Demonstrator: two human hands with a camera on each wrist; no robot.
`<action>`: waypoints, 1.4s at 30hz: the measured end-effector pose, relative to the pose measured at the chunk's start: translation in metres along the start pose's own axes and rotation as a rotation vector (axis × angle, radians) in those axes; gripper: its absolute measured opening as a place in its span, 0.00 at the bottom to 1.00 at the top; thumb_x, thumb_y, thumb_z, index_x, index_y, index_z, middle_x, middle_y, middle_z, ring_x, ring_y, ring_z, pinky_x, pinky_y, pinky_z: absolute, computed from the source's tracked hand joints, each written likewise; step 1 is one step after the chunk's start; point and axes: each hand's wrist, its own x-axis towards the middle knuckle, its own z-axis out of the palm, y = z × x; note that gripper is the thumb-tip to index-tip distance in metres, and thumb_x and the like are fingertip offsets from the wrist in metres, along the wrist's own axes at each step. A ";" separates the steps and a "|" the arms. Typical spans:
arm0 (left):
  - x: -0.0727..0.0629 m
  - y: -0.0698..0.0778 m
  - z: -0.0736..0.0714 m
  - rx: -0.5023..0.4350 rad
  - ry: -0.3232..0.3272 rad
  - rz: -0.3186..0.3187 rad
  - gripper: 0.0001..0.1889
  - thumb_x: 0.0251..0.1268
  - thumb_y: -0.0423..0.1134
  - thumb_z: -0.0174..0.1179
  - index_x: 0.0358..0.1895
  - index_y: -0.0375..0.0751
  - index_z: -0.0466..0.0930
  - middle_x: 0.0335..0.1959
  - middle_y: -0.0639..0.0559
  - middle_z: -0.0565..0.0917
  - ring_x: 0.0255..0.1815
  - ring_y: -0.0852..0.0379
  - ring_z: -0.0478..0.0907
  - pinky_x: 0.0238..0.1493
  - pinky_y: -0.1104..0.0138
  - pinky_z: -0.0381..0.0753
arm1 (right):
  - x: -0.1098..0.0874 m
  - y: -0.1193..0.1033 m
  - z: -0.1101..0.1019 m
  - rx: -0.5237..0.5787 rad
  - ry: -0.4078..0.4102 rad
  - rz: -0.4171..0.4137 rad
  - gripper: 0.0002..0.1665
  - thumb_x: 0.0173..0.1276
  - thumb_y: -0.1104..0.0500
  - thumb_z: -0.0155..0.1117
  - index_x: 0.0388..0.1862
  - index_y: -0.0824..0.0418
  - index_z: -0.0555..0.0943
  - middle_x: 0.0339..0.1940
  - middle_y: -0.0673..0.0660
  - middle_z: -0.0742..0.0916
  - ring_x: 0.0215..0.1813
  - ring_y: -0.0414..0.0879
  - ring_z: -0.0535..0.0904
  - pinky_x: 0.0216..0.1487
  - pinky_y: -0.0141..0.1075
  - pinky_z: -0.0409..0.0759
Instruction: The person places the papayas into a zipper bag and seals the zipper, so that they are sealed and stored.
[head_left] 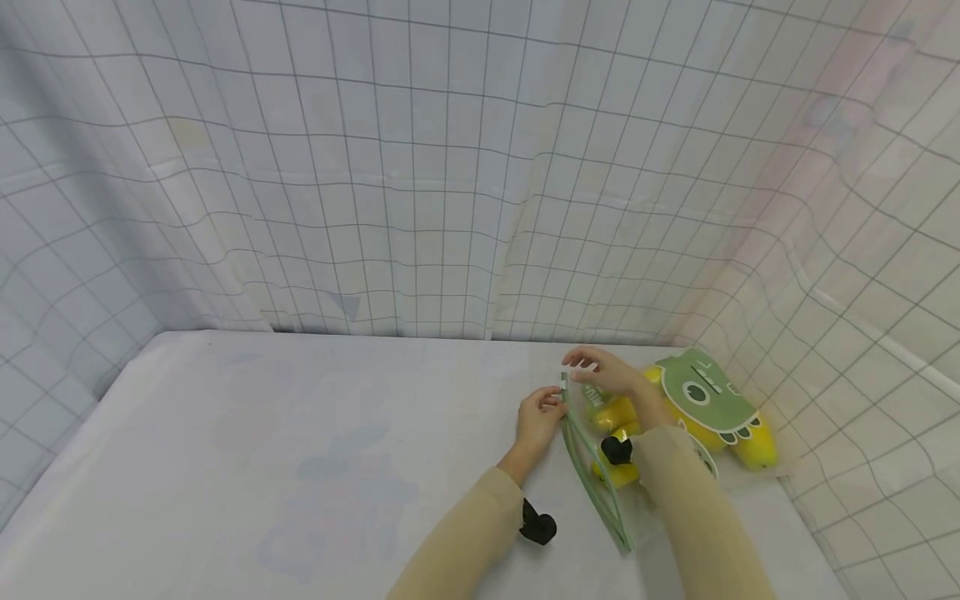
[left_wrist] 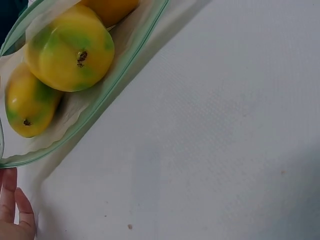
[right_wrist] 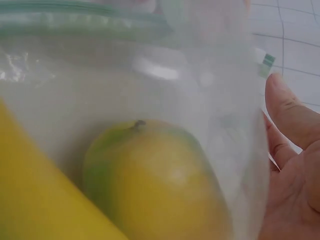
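A clear zip bag [head_left: 701, 392] with a green cartoon print lies on its side, its green-edged mouth parted and facing left. Inside are several yellow-green mangoes [left_wrist: 70, 50], partly hidden by the print and the right arm. At the far end of the mouth, my left hand [head_left: 537, 418] pinches the green zip strip [head_left: 579, 454] between bent fingers and thumb. My right hand [head_left: 609, 375] hovers just over that same corner, fingers loosely bent with nothing in them. The right wrist view shows its thumb [right_wrist: 290, 110] apart from the fingers, beside the clear plastic.
The bag lies on a white-covered table [head_left: 300, 450], near its right side. A white grid-patterned curtain [head_left: 442, 208] hangs behind the table and along both sides. Black straps [head_left: 537, 525] show at the wrists.
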 end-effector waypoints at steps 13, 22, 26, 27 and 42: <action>-0.003 0.005 -0.007 0.000 -0.050 0.058 0.14 0.56 0.25 0.59 0.48 0.29 0.77 0.35 0.38 0.79 0.35 0.47 0.79 0.32 0.70 0.78 | 0.005 0.005 0.007 0.039 0.001 0.039 0.05 0.67 0.63 0.55 0.39 0.64 0.75 0.42 0.60 0.78 0.48 0.55 0.69 0.50 0.47 0.67; 0.006 0.002 -0.005 0.084 -0.050 0.114 0.12 0.55 0.28 0.60 0.44 0.31 0.78 0.32 0.43 0.80 0.30 0.58 0.76 0.29 0.73 0.77 | -0.001 -0.017 0.007 0.052 0.027 0.030 0.03 0.67 0.69 0.52 0.35 0.70 0.73 0.37 0.62 0.77 0.43 0.53 0.69 0.44 0.42 0.68; 0.009 0.006 -0.003 0.172 -0.029 0.174 0.10 0.58 0.33 0.59 0.41 0.31 0.78 0.30 0.45 0.81 0.31 0.58 0.77 0.28 0.75 0.76 | -0.004 -0.026 0.005 0.068 0.040 0.032 0.03 0.66 0.70 0.53 0.34 0.71 0.73 0.35 0.63 0.77 0.42 0.53 0.70 0.43 0.41 0.69; 0.009 0.007 -0.003 0.205 -0.018 0.192 0.09 0.59 0.34 0.59 0.40 0.32 0.79 0.30 0.45 0.81 0.31 0.58 0.77 0.28 0.75 0.76 | -0.003 -0.022 0.006 0.061 0.037 0.019 0.03 0.67 0.69 0.52 0.34 0.70 0.72 0.35 0.62 0.77 0.41 0.51 0.70 0.42 0.40 0.69; 0.007 0.010 0.000 0.306 0.041 0.195 0.05 0.60 0.34 0.59 0.33 0.35 0.80 0.24 0.50 0.79 0.24 0.64 0.72 0.21 0.77 0.71 | 0.004 0.004 0.014 0.068 0.036 0.049 0.04 0.68 0.64 0.54 0.32 0.63 0.73 0.33 0.55 0.76 0.39 0.46 0.69 0.42 0.38 0.69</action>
